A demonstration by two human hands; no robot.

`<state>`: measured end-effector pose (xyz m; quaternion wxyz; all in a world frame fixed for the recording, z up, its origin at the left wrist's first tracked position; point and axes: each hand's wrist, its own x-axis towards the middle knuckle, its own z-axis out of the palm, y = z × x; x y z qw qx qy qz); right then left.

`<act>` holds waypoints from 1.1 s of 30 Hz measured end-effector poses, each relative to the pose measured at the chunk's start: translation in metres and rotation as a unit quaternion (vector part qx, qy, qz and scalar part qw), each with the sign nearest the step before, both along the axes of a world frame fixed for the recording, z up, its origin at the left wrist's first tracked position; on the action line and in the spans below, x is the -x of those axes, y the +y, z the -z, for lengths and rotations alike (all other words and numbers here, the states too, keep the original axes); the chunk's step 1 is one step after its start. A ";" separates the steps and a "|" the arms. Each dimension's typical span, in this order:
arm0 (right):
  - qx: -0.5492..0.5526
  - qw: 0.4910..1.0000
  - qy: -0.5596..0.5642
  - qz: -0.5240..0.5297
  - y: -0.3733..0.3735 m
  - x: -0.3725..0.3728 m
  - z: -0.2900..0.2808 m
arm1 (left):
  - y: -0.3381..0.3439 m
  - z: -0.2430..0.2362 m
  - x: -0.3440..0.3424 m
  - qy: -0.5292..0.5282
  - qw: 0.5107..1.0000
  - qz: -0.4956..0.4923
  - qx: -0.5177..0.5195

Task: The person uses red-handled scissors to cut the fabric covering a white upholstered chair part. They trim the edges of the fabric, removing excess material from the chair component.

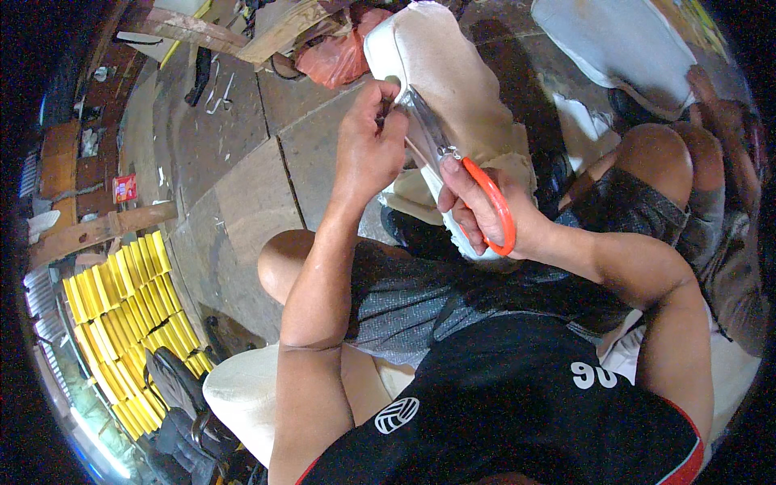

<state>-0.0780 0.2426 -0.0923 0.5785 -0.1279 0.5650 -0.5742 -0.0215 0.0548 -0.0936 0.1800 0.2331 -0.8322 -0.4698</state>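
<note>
A long white padded cushion lies before me, with ragged cover edges on its near and right sides. My right hand is closed round the orange handles of a large pair of scissors. The metal blades point up and left along the cushion's left side, and their tips come close to my left fingers. My left hand is closed in a pinch at the cushion's left edge, on what looks like its cover. Exactly how much cloth lies between the fingers, or between the blades, is hidden.
Beside the cushion's far end lies a red plastic bag. Wooden beams cross the far left. Stacked yellow pieces stand at the left. Another person's knees and a pale padded panel are at the right.
</note>
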 end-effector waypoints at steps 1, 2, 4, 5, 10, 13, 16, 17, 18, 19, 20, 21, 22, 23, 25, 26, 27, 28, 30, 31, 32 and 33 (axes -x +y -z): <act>-0.012 1.000 0.012 -0.005 -0.001 -0.001 -0.001 | 0.000 0.000 0.000 -0.004 1.000 0.002 0.001; -0.024 0.999 0.024 -0.011 -0.002 -0.003 -0.003 | 0.000 0.000 0.000 -0.004 1.000 0.001 -0.005; -0.038 0.998 0.036 -0.020 -0.002 -0.003 -0.005 | 0.003 -0.002 0.000 -0.006 1.000 -0.003 -0.015; -0.039 0.998 0.036 -0.025 -0.002 -0.003 -0.005 | 0.004 -0.003 0.000 -0.007 1.000 -0.002 -0.019; 0.003 0.991 0.131 0.000 -0.003 -0.003 0.000 | 0.007 -0.006 0.001 -0.023 0.999 -0.001 -0.038; -0.036 0.987 0.155 -0.027 -0.003 0.003 -0.004 | 0.004 -0.005 0.000 -0.022 1.000 0.010 0.004; -0.041 0.988 0.142 -0.035 -0.002 0.008 -0.016 | 0.005 -0.004 -0.001 -0.021 0.999 -0.038 0.013; -0.023 0.990 0.136 -0.036 0.001 0.010 -0.018 | 0.004 -0.003 -0.002 -0.011 0.999 -0.039 -0.009; -0.005 0.991 0.130 -0.036 0.003 0.011 -0.019 | 0.002 0.001 -0.002 -0.001 0.999 -0.040 -0.031; 0.019 0.986 0.165 -0.014 0.006 0.013 -0.020 | -0.001 0.003 -0.002 0.010 0.998 -0.041 -0.052; 0.042 0.979 0.200 0.009 0.010 0.016 -0.021 | -0.003 0.003 -0.003 0.004 0.998 -0.034 -0.046; 0.049 0.966 0.251 0.030 0.007 0.019 -0.019 | -0.006 0.004 -0.005 -0.001 0.999 -0.028 -0.040; 0.053 0.950 0.302 0.053 0.004 0.024 -0.015 | -0.007 0.004 -0.004 -0.007 0.999 -0.019 -0.035; 0.051 0.931 0.353 0.076 0.001 0.029 -0.012 | -0.006 0.004 -0.003 -0.003 0.998 -0.016 -0.058; -0.001 0.859 0.506 0.081 -0.012 0.049 -0.003 | 0.000 0.003 -0.001 0.004 0.995 -0.005 -0.101; 0.003 0.846 0.528 0.079 -0.018 0.055 0.004 | 0.004 -0.001 0.000 0.003 0.994 -0.012 -0.107; 0.007 0.832 0.549 0.076 -0.024 0.058 0.015 | 0.008 -0.006 0.000 0.001 0.993 -0.018 -0.113; 0.011 0.839 0.539 0.078 -0.030 0.058 0.020 | 0.009 -0.008 0.000 -0.001 0.993 -0.027 -0.119; 0.020 0.840 0.537 0.082 -0.031 0.059 0.026 | 0.006 -0.007 0.002 -0.003 0.994 -0.008 -0.108; 0.026 0.842 0.534 0.080 -0.032 0.058 0.029 | 0.005 -0.006 0.000 -0.005 0.995 -0.003 -0.102; 0.027 0.851 0.518 0.080 -0.033 0.057 0.035 | 0.006 -0.005 -0.001 -0.009 0.997 -0.012 -0.070; 0.030 0.851 0.517 0.085 -0.033 0.057 0.038 | 0.007 -0.004 0.000 -0.012 0.999 -0.021 -0.038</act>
